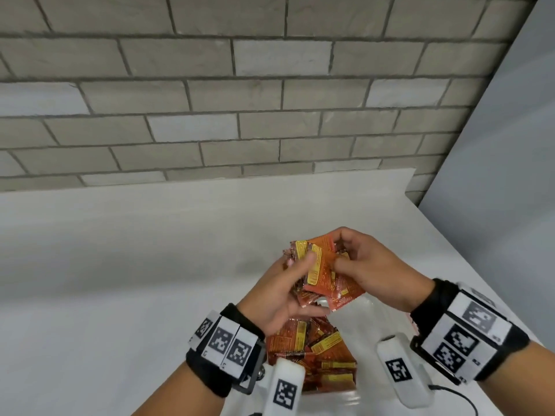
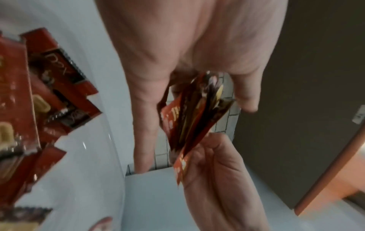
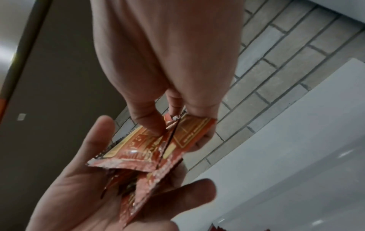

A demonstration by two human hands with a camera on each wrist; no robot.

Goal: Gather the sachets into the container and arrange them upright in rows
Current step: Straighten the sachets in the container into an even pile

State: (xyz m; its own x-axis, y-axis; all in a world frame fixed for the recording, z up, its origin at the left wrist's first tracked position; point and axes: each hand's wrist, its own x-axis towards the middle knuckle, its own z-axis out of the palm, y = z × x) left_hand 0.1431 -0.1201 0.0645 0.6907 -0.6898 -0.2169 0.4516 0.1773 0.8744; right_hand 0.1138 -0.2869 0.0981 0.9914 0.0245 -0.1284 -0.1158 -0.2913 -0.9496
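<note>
A fanned bunch of red and orange sachets [image 1: 321, 274] is held above a clear container [image 1: 375, 316]. My left hand [image 1: 300, 265] grips the bunch from the left, thumb on its front. From the right, my right hand [image 1: 341, 250] pinches the top sachets between thumb and fingers. The left wrist view shows the bunch [image 2: 193, 112] edge-on between my left fingers [image 2: 144, 125]. In the right wrist view my right thumb [image 3: 146, 118] presses on an orange sachet [image 3: 138, 150]. More sachets [image 1: 315, 349] lie jumbled and flat inside the container.
The container stands on a white table [image 1: 150, 265] close to my body. A grey brick wall [image 1: 240, 100] rises behind the table. The table's right edge [image 1: 480, 280] runs diagonally just past my right wrist.
</note>
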